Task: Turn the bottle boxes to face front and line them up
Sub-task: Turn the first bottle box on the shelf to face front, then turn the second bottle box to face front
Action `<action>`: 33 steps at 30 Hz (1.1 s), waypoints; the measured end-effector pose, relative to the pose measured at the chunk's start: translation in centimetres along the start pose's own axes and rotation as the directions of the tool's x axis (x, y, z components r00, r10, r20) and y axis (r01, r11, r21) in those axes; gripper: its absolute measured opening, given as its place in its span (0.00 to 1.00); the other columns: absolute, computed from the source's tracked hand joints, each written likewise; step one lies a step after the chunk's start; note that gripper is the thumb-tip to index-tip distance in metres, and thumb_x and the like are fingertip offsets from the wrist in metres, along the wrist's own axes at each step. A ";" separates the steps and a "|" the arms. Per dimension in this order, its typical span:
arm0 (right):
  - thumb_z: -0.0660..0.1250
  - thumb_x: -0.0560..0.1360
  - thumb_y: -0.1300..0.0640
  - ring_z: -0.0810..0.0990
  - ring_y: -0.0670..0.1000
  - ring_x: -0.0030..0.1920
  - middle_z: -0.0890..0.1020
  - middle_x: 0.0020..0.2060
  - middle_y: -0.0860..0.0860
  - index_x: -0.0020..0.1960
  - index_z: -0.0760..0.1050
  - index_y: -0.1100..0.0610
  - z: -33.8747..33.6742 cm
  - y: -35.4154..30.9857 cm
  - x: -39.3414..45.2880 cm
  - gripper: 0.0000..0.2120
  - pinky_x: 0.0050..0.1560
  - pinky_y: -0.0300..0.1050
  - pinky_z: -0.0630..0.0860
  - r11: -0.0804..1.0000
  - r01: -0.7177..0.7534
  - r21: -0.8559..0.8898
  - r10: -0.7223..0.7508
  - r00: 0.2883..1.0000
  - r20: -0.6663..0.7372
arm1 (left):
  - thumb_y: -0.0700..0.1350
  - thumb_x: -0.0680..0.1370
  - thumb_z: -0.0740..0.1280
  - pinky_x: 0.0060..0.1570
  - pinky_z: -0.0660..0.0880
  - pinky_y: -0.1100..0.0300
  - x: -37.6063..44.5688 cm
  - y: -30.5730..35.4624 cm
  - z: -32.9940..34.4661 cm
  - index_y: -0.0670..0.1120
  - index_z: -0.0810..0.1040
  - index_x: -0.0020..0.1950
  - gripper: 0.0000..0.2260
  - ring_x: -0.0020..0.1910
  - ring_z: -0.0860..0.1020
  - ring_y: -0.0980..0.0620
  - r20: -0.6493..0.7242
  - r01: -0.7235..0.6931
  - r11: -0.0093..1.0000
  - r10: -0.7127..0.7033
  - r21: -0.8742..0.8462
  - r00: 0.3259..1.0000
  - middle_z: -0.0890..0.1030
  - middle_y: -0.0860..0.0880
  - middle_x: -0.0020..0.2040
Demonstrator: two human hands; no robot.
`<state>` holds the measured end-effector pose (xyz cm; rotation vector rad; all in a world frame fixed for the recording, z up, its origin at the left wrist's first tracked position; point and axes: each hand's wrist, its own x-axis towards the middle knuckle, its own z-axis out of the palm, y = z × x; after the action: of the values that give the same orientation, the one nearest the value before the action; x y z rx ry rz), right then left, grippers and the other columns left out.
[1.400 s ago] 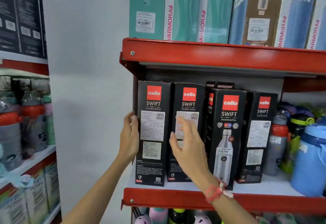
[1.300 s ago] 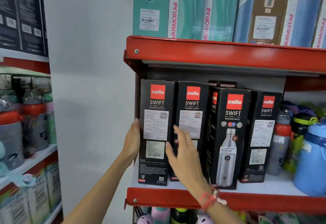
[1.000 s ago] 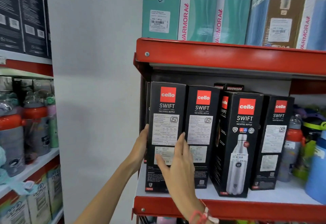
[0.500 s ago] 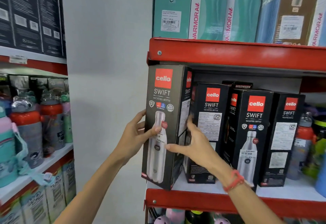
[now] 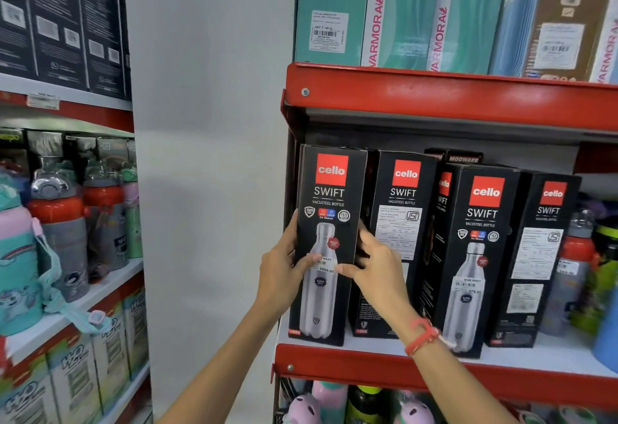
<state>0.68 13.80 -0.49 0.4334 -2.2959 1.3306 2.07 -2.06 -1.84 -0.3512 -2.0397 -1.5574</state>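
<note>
Left hand (image 5: 282, 270): clasped on the left edge of the leftmost Cello Swift box (image 5: 326, 246), thumb laid across the front face, fingers wrapped behind.
Right hand (image 5: 374, 265): closed on the right edge of the same box, thumb on the front face near the price sticker, fingers tucked between it and the second box (image 5: 396, 243); a red wristband (image 5: 422, 336) is worn at the wrist.
Leftmost Cello Swift box: held upright at the left end of the red shelf (image 5: 368, 361), bottle picture turned to the front, its base at the shelf's front edge.
Second box: just beside it to the right, label panel shown to the front.
Third box (image 5: 475, 256): bottle picture to the front, set slightly askew.
Fourth box (image 5: 535, 256): label panel shown, set further back.
Behind: a Modware box top (image 5: 463, 158) is seen above the row.
Upper shelf: teal Varmora boxes (image 5: 401, 12) are stood side by side.
</note>
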 end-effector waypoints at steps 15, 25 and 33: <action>0.72 0.66 0.36 0.70 0.64 0.64 0.64 0.71 0.63 0.78 0.38 0.58 -2.3 0.5 0.6 0.58 0.55 0.57 0.75 0.942 -0.190 -0.278 0.065 0.912 -0.405 | 0.40 0.73 0.72 0.66 0.62 0.59 -1.1 2.9 3.5 0.48 0.60 0.74 0.34 0.73 0.58 0.51 -0.258 -0.212 0.867 0.354 0.450 0.899 0.60 0.45 0.75; 0.72 0.67 0.38 0.69 0.55 0.67 0.64 0.71 0.54 0.78 0.37 0.51 -8.1 0.0 -2.1 0.57 0.58 0.44 0.67 0.989 -0.020 -0.145 -0.021 0.960 -0.279 | 0.43 0.74 0.71 0.63 0.71 0.62 -1.7 5.7 7.7 0.50 0.68 0.69 0.25 0.62 0.73 0.58 -0.104 -0.288 0.930 0.317 0.227 0.943 0.75 0.52 0.62; 0.73 0.56 0.29 0.69 0.47 0.70 0.73 0.69 0.44 0.77 0.44 0.40 -13.0 0.3 -2.7 0.59 0.71 0.53 0.67 0.994 0.034 0.105 -0.016 0.986 -0.167 | 0.44 0.74 0.70 0.52 0.71 0.75 -2.5 8.9 8.0 0.57 0.67 0.66 0.24 0.56 0.74 0.71 0.144 -0.043 0.994 0.057 -0.096 0.988 0.75 0.63 0.59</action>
<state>5.77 25.38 3.50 0.3697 -2.0836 1.4270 6.57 8.50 2.51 -0.5636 -2.0547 -1.6419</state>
